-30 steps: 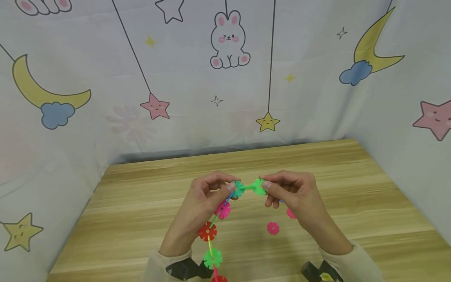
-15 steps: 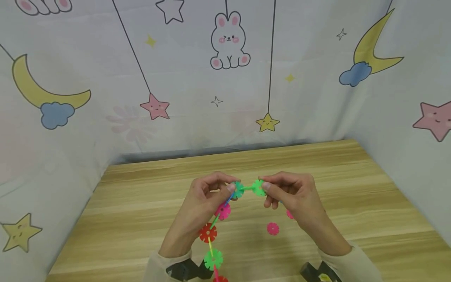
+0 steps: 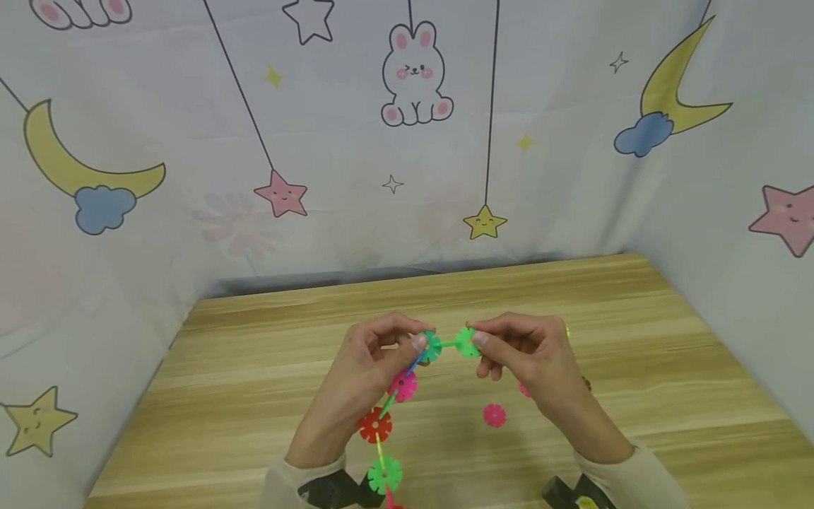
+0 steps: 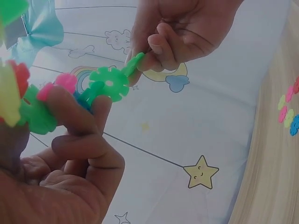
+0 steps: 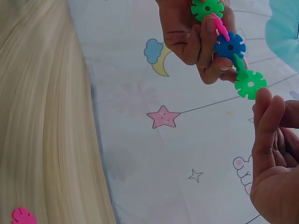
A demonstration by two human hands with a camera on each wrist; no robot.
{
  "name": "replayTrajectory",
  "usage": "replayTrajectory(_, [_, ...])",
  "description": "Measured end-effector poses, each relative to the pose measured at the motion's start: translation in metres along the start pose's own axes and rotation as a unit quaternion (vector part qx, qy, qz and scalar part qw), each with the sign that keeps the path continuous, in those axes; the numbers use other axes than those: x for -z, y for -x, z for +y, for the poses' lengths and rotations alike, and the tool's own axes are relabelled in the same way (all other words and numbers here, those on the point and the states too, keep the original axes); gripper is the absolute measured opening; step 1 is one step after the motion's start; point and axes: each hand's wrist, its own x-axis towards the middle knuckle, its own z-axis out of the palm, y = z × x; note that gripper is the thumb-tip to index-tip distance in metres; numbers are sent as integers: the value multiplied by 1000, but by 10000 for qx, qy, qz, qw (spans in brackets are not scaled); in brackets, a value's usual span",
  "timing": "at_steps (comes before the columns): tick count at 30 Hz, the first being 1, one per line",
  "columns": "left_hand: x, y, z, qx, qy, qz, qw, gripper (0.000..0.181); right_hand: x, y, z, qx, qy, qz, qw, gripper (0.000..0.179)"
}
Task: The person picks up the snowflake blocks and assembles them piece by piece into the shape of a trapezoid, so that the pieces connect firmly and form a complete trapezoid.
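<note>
A chain of slotted plastic snowflake discs hangs between the two hands above the table. My left hand [image 3: 365,378] pinches a teal disc [image 3: 434,346] between thumb and fingers. From there the chain runs down past a pink disc [image 3: 403,386], a red disc [image 3: 375,425] and a green disc [image 3: 384,475], leaving the head view at the bottom. My right hand [image 3: 540,364] pinches the light green end disc [image 3: 466,341]. Another green disc [image 4: 109,84], edge-on in the head view, joins the end disc to the teal one. Fingertips partly cover both held discs.
The wooden table [image 3: 254,367] has a loose pink disc [image 3: 494,415] on it. Near the right forearm lie another pink disc [image 3: 524,389], a dark disc [image 3: 586,384] and a bit of yellow. Several coloured discs [image 4: 288,116] show in the left wrist view. A printed curtain [image 3: 343,233] stands behind.
Both hands keep the same grip and hardly move. The view shifts slightly, and a dark disc and a bit of yellow now show beside the right hand and forearm.
</note>
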Motion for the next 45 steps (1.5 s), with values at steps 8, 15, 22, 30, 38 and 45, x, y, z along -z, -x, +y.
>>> replayTrajectory(8, [-3, -2, 1, 28, 19, 77, 10000, 21, 3, -2, 1, 7, -70, -23, 10000, 13])
replayTrajectory(15, [-3, -1, -1, -43, 71, 18, 10000, 22, 2, -2, 1, -99, -202, -105, 9997, 13])
replayTrajectory(22, [-1, 0, -3, -129, 174, -27, 9998, 23, 1, -1, 5, -243, -199, -117, 9994, 16])
replayTrajectory(30, [-4, -2, -5, -129, 258, -38, 9996, 23, 1, -1, 8, -230, -279, -73, 9993, 19])
replayTrajectory(38, [-2, -1, -4, -10, 160, -30, 9999, 22, -3, -1, 6, -261, -299, -145, 9991, 14])
replayTrajectory(45, [4, -2, -4, 203, 2, -187, 9996, 23, -4, -1, 5, -208, -224, -166, 9994, 15])
